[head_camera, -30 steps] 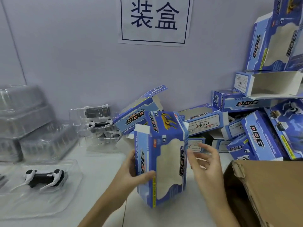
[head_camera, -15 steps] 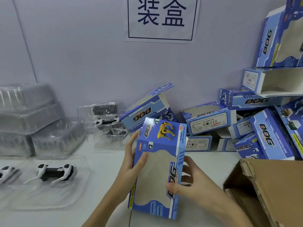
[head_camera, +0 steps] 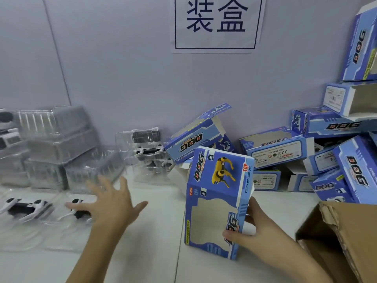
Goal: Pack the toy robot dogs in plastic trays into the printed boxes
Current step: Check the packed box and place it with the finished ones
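Now my left hand point(head_camera: 110, 203) has left the printed box point(head_camera: 217, 203) and spreads open over a toy robot dog point(head_camera: 78, 210) in its plastic tray point(head_camera: 61, 231). Only my right hand point(head_camera: 257, 231) grips the box, upright on the table point(head_camera: 155, 252).

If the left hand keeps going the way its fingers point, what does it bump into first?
Probably the toy dog in its clear tray, lying just under and past the open left hand. Its fingers point up-left towards it. Depth is hard to judge; it may already be touching.
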### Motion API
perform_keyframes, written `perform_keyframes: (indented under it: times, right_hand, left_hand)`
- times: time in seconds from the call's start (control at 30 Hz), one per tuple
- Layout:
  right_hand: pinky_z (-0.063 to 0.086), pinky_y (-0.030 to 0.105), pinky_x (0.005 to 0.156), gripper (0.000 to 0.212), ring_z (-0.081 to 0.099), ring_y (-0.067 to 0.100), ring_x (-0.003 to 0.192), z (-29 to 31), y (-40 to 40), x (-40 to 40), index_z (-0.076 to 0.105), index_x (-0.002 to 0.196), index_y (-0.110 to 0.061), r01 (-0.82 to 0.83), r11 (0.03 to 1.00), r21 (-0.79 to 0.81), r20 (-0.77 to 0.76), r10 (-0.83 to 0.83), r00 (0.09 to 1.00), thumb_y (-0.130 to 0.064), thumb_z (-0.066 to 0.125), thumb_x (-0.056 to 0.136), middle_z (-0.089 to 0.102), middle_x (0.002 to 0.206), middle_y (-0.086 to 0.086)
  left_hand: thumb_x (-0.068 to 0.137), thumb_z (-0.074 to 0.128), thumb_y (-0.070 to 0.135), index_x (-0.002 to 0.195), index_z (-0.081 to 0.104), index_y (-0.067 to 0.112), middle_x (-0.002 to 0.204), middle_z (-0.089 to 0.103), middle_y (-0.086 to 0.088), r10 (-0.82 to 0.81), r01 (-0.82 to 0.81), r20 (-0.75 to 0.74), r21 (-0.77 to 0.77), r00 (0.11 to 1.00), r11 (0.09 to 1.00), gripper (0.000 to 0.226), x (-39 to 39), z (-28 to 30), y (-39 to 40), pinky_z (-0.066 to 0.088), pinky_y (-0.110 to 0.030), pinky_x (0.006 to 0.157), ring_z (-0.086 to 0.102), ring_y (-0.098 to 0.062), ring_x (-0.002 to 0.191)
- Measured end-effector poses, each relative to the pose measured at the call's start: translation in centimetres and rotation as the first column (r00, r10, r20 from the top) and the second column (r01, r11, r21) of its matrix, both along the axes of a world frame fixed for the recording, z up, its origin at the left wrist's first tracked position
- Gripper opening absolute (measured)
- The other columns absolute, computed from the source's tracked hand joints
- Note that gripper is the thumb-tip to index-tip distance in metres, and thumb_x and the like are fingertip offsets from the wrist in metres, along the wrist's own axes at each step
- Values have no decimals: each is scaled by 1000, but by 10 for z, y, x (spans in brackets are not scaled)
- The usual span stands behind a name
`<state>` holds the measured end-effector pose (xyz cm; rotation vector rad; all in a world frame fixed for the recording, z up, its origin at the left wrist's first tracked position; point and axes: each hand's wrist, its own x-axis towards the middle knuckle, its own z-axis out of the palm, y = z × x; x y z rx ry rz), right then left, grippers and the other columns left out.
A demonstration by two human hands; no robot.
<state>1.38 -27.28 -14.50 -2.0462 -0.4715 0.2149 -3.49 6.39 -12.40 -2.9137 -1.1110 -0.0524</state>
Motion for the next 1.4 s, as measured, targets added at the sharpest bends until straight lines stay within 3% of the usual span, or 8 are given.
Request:
perform_keyframes:
  times: [0.1,0.2,0.3,0.5,0.7,1.07,1.27,1.4]
  right_hand:
    - [44,-2,74,74,52,-28,108,0,0,0,37,127,-53,-1,1000,1,3,1,1000,-41,90,76,64,121,-30]
    - [45,-1,75,75,53,-27,108,-1,-1,1,37,126,-56,-1,1000,16,6,1,1000,-43,90,75,64,112,-39]
    - [48,4,77,76,55,-24,109,1,-3,0,36,125,-59,-8,1000,7,15,8,1000,-45,90,74,60,111,-47]
    - [51,7,77,67,62,-16,105,6,-18,7,46,129,-48,55,998,38,-23,-54,998,-36,88,79,71,111,-30]
    - [43,-4,70,55,55,-30,98,6,-29,9,47,124,-46,84,995,48,-57,-81,995,-24,82,88,67,102,-41]
    - [55,13,74,41,69,-4,95,6,-26,10,52,126,-34,152,985,80,-86,-145,986,-11,70,97,73,103,-28]
    - [57,38,95,79,68,9,115,29,-25,3,38,150,-38,295,875,384,-123,-268,956,12,61,94,68,130,-2]
    - [46,43,111,73,60,7,128,49,-18,-13,42,147,-30,332,718,612,144,-514,846,15,60,93,64,135,-4]
  left_hand:
    - [89,47,84,164,0,33,168,-4,-28,99,-100,-87,-13,991,995,103,2,-15,15,24,-87,105,4,-56,153]
    - [107,49,43,160,14,31,166,5,-33,63,-62,-32,41,997,997,64,10,-26,8,30,-85,104,16,-54,151]
    - [103,49,18,156,18,31,166,9,-32,-10,13,-32,96,999,995,63,17,-29,-8,33,-82,104,20,-50,151]
    - [96,55,12,160,13,28,166,9,-34,-201,205,-38,208,979,956,78,20,-32,-63,46,-55,102,31,-46,147]
    - [87,61,-3,159,17,25,167,18,-24,-405,390,63,176,912,904,88,15,-26,-105,52,-36,92,38,-38,144]
    - [100,63,10,157,45,27,144,60,7,-518,568,626,142,583,811,63,2,5,-114,55,-36,79,55,-24,120]
    - [86,81,5,144,63,19,110,77,-2,-432,524,746,131,507,841,62,-13,31,-113,54,-40,70,66,-32,97]
    - [82,84,7,140,66,21,89,72,1,-402,470,793,168,458,867,62,-24,43,-109,44,-34,63,64,-31,86]
